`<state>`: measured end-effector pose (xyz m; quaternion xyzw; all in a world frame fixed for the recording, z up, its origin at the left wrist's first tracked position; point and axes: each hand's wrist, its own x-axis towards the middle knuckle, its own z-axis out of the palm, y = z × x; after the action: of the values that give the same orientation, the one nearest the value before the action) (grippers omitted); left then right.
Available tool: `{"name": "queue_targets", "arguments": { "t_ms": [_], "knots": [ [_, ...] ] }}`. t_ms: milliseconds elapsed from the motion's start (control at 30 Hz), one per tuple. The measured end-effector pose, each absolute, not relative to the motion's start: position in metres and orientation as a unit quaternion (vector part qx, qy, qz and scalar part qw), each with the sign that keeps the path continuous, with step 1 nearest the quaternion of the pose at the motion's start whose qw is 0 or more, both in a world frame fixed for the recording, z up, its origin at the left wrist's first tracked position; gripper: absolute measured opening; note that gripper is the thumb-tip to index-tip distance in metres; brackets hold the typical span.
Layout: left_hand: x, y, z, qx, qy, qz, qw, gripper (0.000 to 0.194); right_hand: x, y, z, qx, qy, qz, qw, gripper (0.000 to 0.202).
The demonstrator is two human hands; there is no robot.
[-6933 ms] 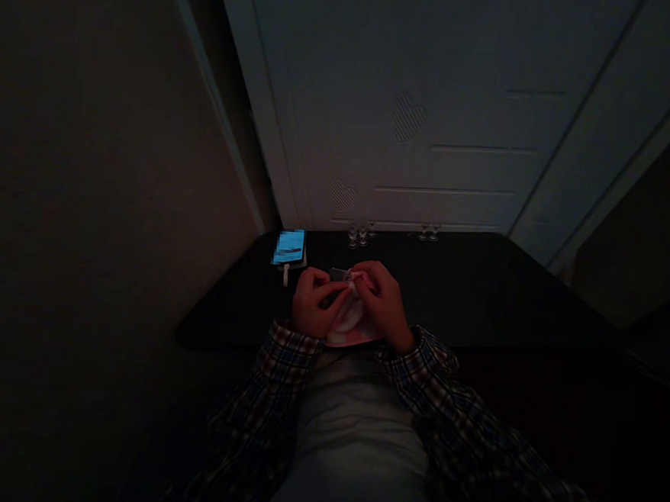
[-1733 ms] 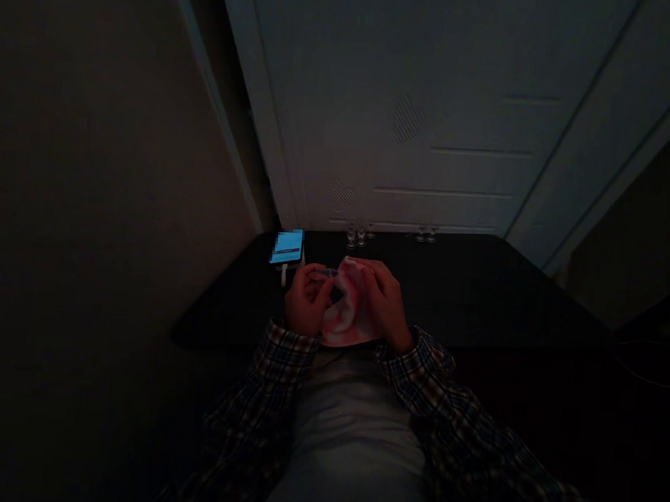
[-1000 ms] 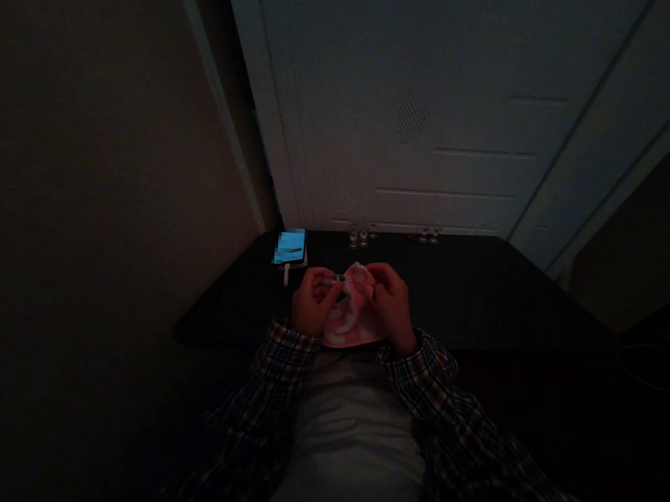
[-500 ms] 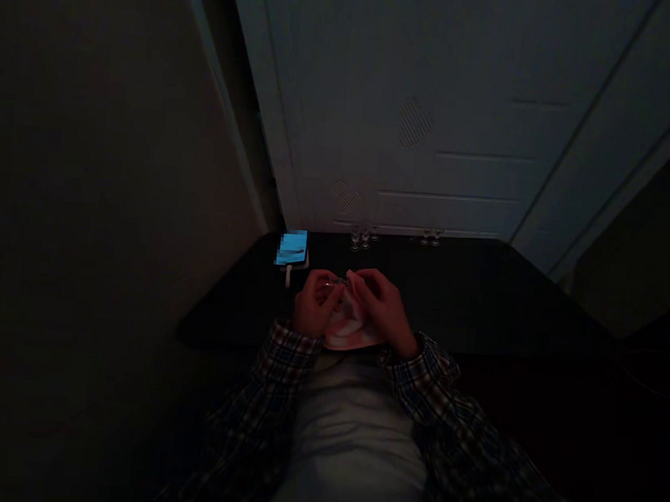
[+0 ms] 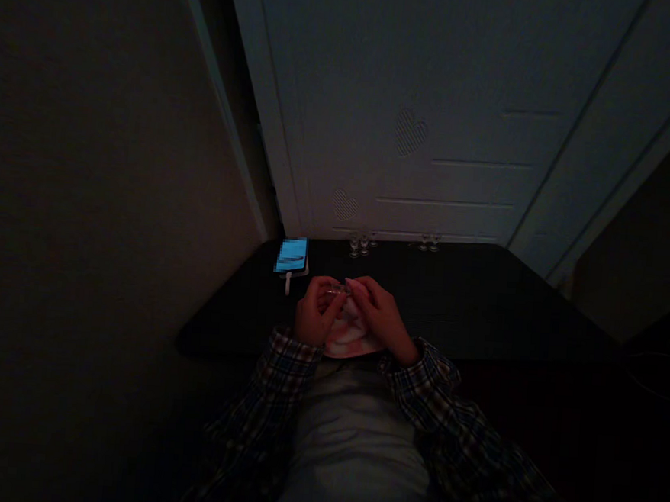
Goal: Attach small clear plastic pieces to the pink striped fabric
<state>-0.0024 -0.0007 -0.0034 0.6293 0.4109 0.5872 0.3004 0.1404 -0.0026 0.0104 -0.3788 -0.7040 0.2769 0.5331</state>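
Note:
At the near side of the dark table (image 5: 480,307), my left hand (image 5: 314,314) is closed around a small clear glass (image 5: 337,290), which lies sideways between my two hands. Dim light and my fingers hide much of its shape. My right hand (image 5: 382,315) pinches a pink and white cloth (image 5: 349,336) against the right end of the glass. The cloth's lower part hangs down between my wrists, close to the table's front edge.
Several small stemmed glasses (image 5: 364,243) stand along the table's back edge, with two more (image 5: 429,242) farther right. A phone with a lit screen (image 5: 292,254) rests at the back left, a white cable (image 5: 287,284) beside it. A white panel door (image 5: 379,116) rises behind.
The glass has turned slightly, and more of its clear side shows between my hands. My right fingers have shifted a little with the cloth. The whole view has tilted slightly upward.

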Motion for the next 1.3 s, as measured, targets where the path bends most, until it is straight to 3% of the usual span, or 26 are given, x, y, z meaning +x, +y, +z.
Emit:
{"name": "queue_targets", "arguments": {
  "t_ms": [700, 1133, 1300],
  "knots": [
    [0.0, 0.0, -0.004, 0.626, 0.436, 0.579, 0.287, 0.029, 0.145, 0.0, 0.007, -0.426, -0.628, 0.262, 0.596, 0.029],
    [-0.001, 0.004, -0.006, 0.598, 0.453, 0.589, 0.301, 0.032, 0.145, 0.001, 0.007, -0.392, -0.636, 0.297, 0.595, 0.025],
    [-0.002, 0.004, -0.007, 0.608, 0.451, 0.586, 0.29, 0.03, 0.145, 0.003, 0.004, -0.388, -0.65, 0.288, 0.587, 0.034]
  ]
}}
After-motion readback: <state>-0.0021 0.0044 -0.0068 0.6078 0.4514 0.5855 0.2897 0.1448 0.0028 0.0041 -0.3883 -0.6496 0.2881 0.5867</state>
